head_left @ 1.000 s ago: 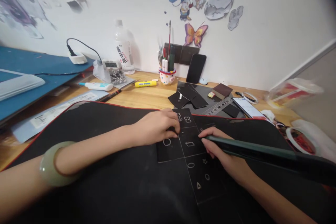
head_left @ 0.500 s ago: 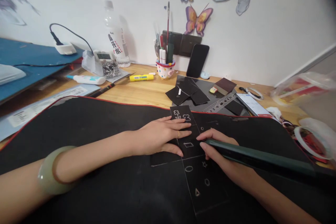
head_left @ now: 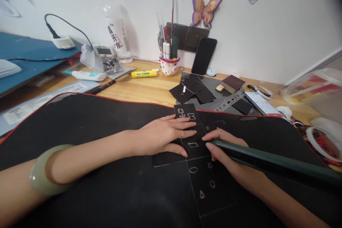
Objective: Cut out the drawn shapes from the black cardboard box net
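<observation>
My left hand (head_left: 166, 134) lies flat with fingers stretched across black paper (head_left: 200, 154), partly covering its white drawings. A ring is on one finger, and a pale green bangle (head_left: 37, 174) circles the forearm. In my right hand (head_left: 232, 165) a thick dark green pen (head_left: 262, 158) is gripped between thumb and fingers. Its tip, near the paper's right part, is hidden by the fingers. Thin white outlines mark the paper: flowers at the top, a rectangle (head_left: 192, 145) by my left thumb, and an oval, star and triangle (head_left: 202, 194) lower down.
A black mat (head_left: 107, 192) with red edging covers the front of the desk. Behind it are black paper cards (head_left: 181, 95), a stencil ruler (head_left: 227, 102), a yellow glue stick (head_left: 143, 74), a pen cup (head_left: 169, 67) and a bottle (head_left: 116, 28). A phone (head_left: 263, 104) lies at right.
The view has shifted slightly, so the wall and desk items sit a little higher. Both hands stay in nearly the same place on the paper, the pen still held.
</observation>
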